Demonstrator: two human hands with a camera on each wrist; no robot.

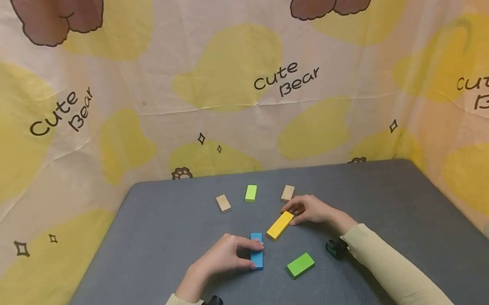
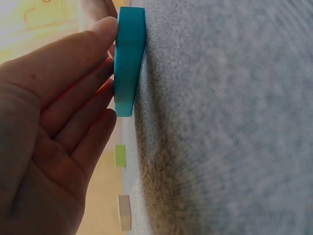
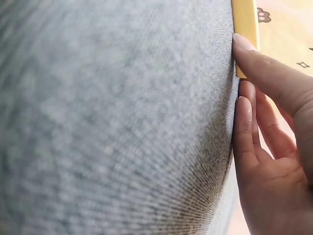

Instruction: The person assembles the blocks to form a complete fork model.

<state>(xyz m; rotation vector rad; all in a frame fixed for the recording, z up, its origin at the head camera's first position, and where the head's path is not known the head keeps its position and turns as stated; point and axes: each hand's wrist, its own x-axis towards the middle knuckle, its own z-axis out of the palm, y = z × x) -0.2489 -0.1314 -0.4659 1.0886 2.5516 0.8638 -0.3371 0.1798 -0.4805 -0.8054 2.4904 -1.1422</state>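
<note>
A blue rectangular block (image 1: pixel 257 257) lies on the table, its long side pointing away from me. My left hand (image 1: pixel 222 256) pinches it, with the thumb at the near end and fingertips over the far half; in the left wrist view the blue block (image 2: pixel 128 63) stands out against the thumb and fingers. To its right, a yellow block (image 1: pixel 280 226) lies slantwise. My right hand (image 1: pixel 312 209) holds its far right end between thumb and fingers. The right wrist view shows the thumb on the end of the yellow block (image 3: pixel 246 22), its other end cut off by the frame.
A green block (image 1: pixel 301 265) lies nearer to me, between the forearms. Farther back stand a tan block (image 1: pixel 223 203), a light green block (image 1: pixel 251 193) and another tan block (image 1: pixel 288 193), just behind the right hand. Printed cloth (image 1: pixel 226 87) walls surround the grey table (image 1: pixel 169 215).
</note>
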